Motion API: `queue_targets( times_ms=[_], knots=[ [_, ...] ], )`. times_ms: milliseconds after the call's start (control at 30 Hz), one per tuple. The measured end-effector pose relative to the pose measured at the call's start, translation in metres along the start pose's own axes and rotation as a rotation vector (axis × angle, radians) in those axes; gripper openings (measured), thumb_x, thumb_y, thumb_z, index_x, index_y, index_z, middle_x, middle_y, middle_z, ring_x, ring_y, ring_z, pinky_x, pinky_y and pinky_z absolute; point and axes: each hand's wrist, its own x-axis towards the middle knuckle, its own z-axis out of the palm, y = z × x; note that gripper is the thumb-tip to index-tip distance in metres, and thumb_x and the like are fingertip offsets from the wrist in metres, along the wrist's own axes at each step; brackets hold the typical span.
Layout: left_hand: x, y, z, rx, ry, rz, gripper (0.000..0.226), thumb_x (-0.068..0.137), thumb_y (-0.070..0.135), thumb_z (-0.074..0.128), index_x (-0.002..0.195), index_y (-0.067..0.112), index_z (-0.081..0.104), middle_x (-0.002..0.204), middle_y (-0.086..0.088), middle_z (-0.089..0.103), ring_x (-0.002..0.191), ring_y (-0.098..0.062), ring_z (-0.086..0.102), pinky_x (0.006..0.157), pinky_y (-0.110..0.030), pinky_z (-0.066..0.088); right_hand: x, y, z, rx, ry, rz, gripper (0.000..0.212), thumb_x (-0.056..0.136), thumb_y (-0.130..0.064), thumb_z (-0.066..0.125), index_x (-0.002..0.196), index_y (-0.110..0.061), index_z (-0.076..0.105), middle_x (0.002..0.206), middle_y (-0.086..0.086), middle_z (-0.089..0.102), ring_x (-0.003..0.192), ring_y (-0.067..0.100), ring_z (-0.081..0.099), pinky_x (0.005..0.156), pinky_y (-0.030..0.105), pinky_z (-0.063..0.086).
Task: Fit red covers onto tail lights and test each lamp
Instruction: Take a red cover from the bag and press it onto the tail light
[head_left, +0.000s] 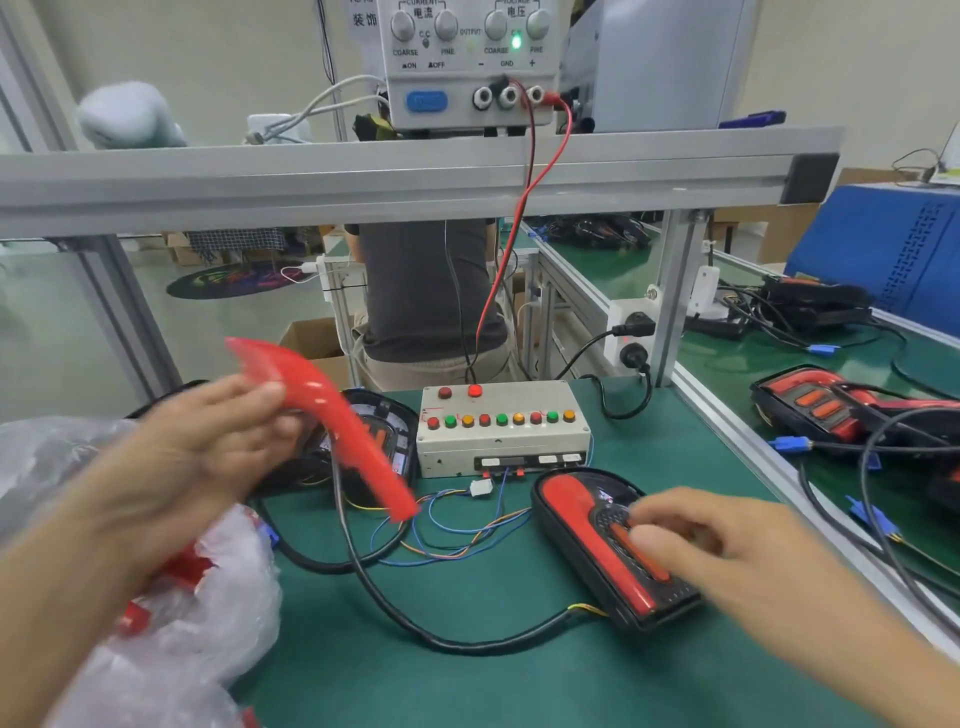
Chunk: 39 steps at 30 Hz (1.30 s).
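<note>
- Cover in red plastic, long and curved, was held in the air by the left hand, fingers closed around its upper bend, above the left part of the green bench mat.
- Tail light nearer the mat's right edge already carried a red cover on its left side; the right hand rested on its orange lens strip, fingers loosely spread and clamped on nothing.
- Second tail light, still without its cover, lay just behind the raised piece, beside the left end of the test box at the back of the mat.
- Coloured wires ran from the box's front across the mat between the two lamps; one red lamp on the box's top row appeared lit.
- Clear plastic bag with more red parts sat at the mat's left edge, under the left forearm.
- Power supply stood on the shelf above, its green indicator lit.
- Good practice here, by judgement: match the cover's curve to the open housing, seat one end first, then press along its length while keeping the wires out from under the rim.
</note>
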Motion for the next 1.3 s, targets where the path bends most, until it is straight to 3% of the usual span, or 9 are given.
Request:
queue_targets(
  times_ms=[133, 300, 467, 600, 733, 900, 1100, 1200, 1300],
  knots=[
    [0.002, -0.041, 0.084, -0.219, -0.187, -0.284, 0.027, 0.057, 0.017, 0.085, 0.076, 0.011, 0.068, 0.073, -0.002, 0.068, 0.059, -0.01, 0.064, 0.056, -0.018, 0.054, 0.003, -0.022, 0.029, 0.207, -0.16, -0.182, 0.026, 0.083, -0.054, 0.061, 0.108, -0.056, 0.055, 0.09, -0.01, 0.067, 0.063, 0.011, 0.047, 0.065, 0.022, 0.043],
    [0.011, -0.079, 0.141, -0.359, -0.229, -0.387, 0.013, 0.068, 0.013, 0.068, 0.078, 0.011, 0.06, 0.069, -0.002, 0.064, 0.058, -0.01, 0.063, 0.054, -0.018, 0.053, 0.003, 0.001, 0.017, 0.033, 0.049, -0.193, 0.046, 0.078, -0.072, 0.041, 0.121, -0.056, 0.048, 0.08, -0.003, 0.07, 0.068, 0.015, 0.061, 0.073, 0.031, 0.051],
    [0.04, -0.109, 0.157, 0.499, -0.077, -0.287, 0.023, 0.094, 0.037, 0.054, 0.086, 0.016, 0.059, 0.083, -0.005, 0.059, 0.069, -0.018, 0.052, 0.062, -0.026, 0.043, 0.011, 0.044, -0.01, -0.155, 0.231, -0.086, 0.021, 0.093, -0.042, 0.049, 0.109, -0.043, 0.064, 0.053, -0.01, 0.052, 0.05, 0.008, 0.045, 0.052, 0.023, 0.036],
    [0.047, -0.14, 0.161, 0.911, -0.18, -0.547, 0.029, 0.091, 0.036, 0.052, 0.097, 0.008, 0.054, 0.086, -0.012, 0.058, 0.075, -0.034, 0.064, 0.062, -0.037, 0.057, 0.011, 0.078, -0.018, -0.514, 0.169, 0.058, 0.024, 0.097, -0.046, 0.042, 0.117, -0.048, 0.056, 0.055, -0.006, 0.052, 0.056, 0.007, 0.051, 0.054, 0.022, 0.038],
    [0.053, -0.156, 0.169, 0.461, -0.091, -0.73, 0.021, 0.091, 0.017, 0.055, 0.109, 0.005, 0.056, 0.092, -0.015, 0.065, 0.071, -0.027, 0.064, 0.063, -0.041, 0.056, 0.01, 0.092, -0.011, -0.639, 0.087, 0.065, 0.03, 0.099, -0.05, 0.036, 0.125, -0.047, 0.05, 0.066, -0.013, 0.052, 0.07, 0.01, 0.052, 0.061, 0.026, 0.038],
    [0.053, -0.155, 0.166, 0.091, -0.007, -0.833, 0.005, 0.088, 0.004, 0.054, 0.093, 0.004, 0.054, 0.076, -0.011, 0.061, 0.064, -0.023, 0.06, 0.057, -0.036, 0.052, 0.009, 0.093, -0.001, -0.38, 0.04, -0.047, 0.026, 0.097, -0.048, 0.043, 0.119, -0.044, 0.055, 0.076, -0.007, 0.068, 0.07, 0.012, 0.059, 0.071, 0.03, 0.049],
    [0.053, -0.145, 0.169, 0.061, -0.053, -0.851, 0.035, 0.072, 0.029, 0.079, 0.097, 0.009, 0.065, 0.075, -0.011, 0.073, 0.061, -0.026, 0.068, 0.058, -0.036, 0.056, 0.008, 0.082, 0.002, -0.298, 0.006, -0.108, 0.035, 0.092, -0.051, 0.05, 0.12, -0.066, 0.036, 0.086, -0.019, 0.069, 0.075, 0.007, 0.061, 0.073, 0.023, 0.049],
    [0.052, -0.141, 0.171, 0.146, -0.086, -0.813, 0.052, 0.061, 0.033, 0.085, 0.103, 0.009, 0.066, 0.078, -0.011, 0.074, 0.06, -0.026, 0.07, 0.06, -0.037, 0.058, 0.008, 0.086, 0.002, -0.379, 0.017, -0.074, 0.035, 0.087, -0.06, 0.052, 0.122, -0.062, 0.049, 0.089, -0.017, 0.058, 0.078, -0.001, 0.055, 0.071, 0.021, 0.044],
    [0.051, -0.136, 0.169, 0.18, -0.143, -0.792, 0.058, 0.05, 0.03, 0.086, 0.1, 0.009, 0.066, 0.075, -0.011, 0.074, 0.058, -0.024, 0.071, 0.053, -0.033, 0.057, 0.005, 0.085, 0.006, 0.036, -0.01, 0.051, 0.028, 0.08, -0.048, 0.071, 0.103, -0.059, 0.06, 0.095, -0.017, 0.06, 0.09, -0.005, 0.057, 0.076, 0.018, 0.043]
  ],
)
